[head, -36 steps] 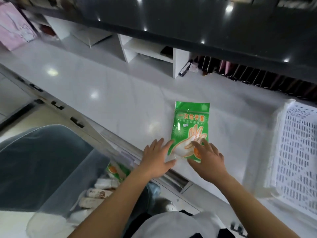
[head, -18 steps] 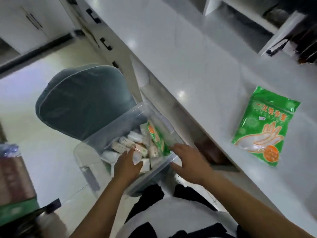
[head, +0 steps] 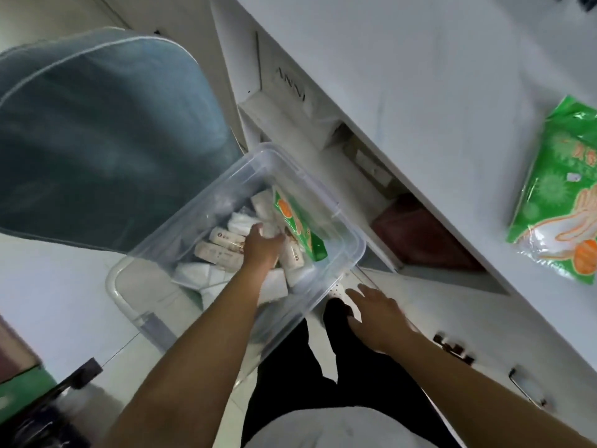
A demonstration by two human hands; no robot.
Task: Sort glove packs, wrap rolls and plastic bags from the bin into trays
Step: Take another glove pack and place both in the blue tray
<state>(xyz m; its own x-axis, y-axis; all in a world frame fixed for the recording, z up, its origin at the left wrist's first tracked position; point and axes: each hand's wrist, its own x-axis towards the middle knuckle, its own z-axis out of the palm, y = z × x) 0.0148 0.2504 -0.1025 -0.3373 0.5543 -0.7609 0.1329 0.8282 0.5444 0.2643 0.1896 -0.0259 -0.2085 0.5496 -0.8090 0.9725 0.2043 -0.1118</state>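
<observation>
A clear plastic bin [head: 352,244] stands low beside the white counter. Inside it lie a green glove pack [head: 298,226], several beige wrap rolls [head: 223,245] and white folded bags [head: 193,271]. My left hand [head: 263,248] reaches into the middle of the bin, its fingers curled round a small white pack [head: 269,228]. Just outside the bin's near right corner, my right hand [head: 376,313] hovers with fingers spread and holds nothing. A second green glove pack [head: 562,208] lies flat on the counter at the far right.
The white counter [head: 420,76] runs diagonally across the upper right, with an open recess [head: 416,240] below it and drawer handles [head: 454,349] along its front. A teal chair back [head: 97,140] stands behind the bin. My legs are below the right hand.
The view has swung down to the bin. My left hand went deeper into the bin and closed on a white pack. My right hand left the bin's rim and drew back.
</observation>
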